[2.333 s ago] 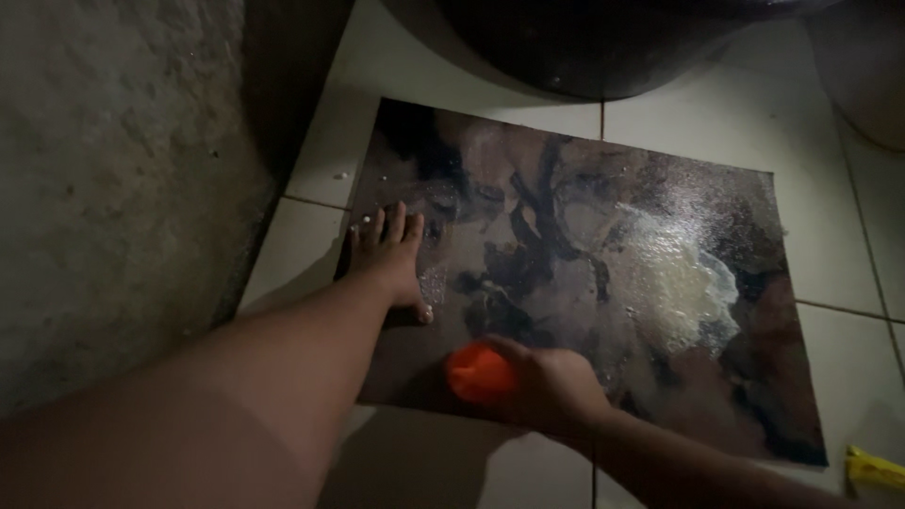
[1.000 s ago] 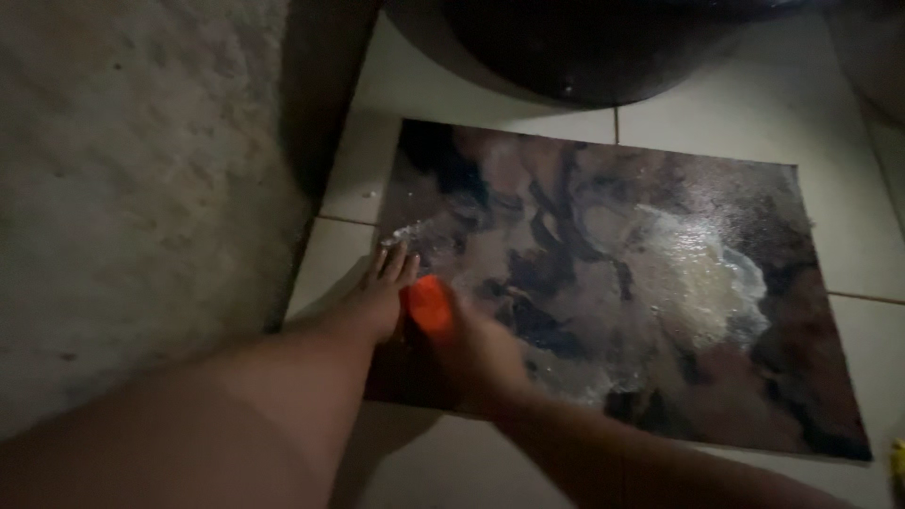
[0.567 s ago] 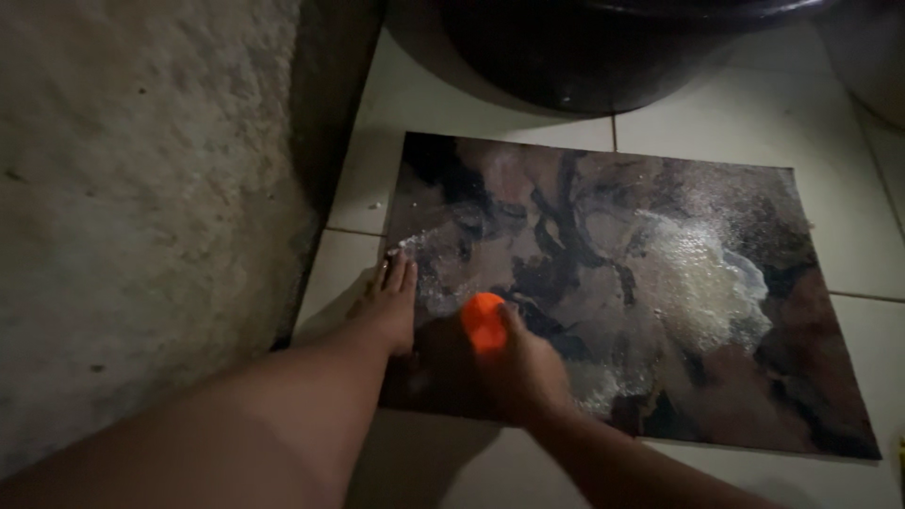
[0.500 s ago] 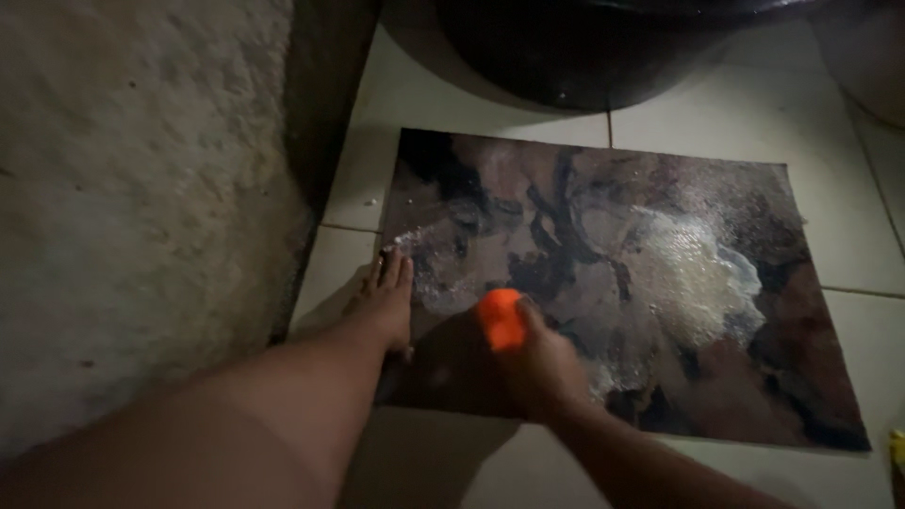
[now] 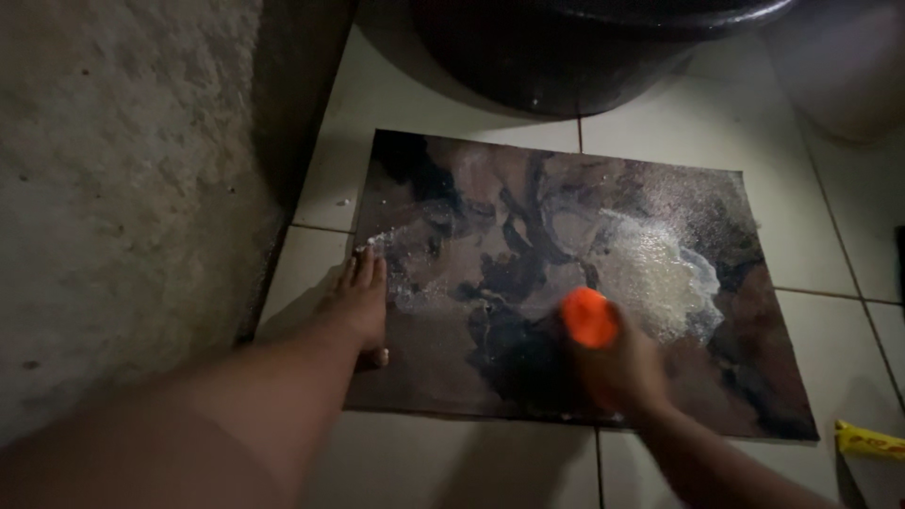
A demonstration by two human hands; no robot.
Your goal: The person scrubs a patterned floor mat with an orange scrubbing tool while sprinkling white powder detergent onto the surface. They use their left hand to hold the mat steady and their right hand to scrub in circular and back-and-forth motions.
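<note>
Orange brush [image 5: 589, 318] sat clamped in the right hand [image 5: 622, 372], pressed on a wet, soapy mat [image 5: 528, 273] on the tiled floor [image 5: 415, 94]; a bare foot [image 5: 361, 302] rested on the mat's edge; the left hand was unseen.

You've got a pale tiled floor [image 5: 415, 99] here, with a dark marbled mat [image 5: 528, 236] lying flat on it, wet and sudsy. A big black tub [image 5: 584, 47] sits just past the mat, and a yellow packet [image 5: 869, 440] lies off its right corner.
</note>
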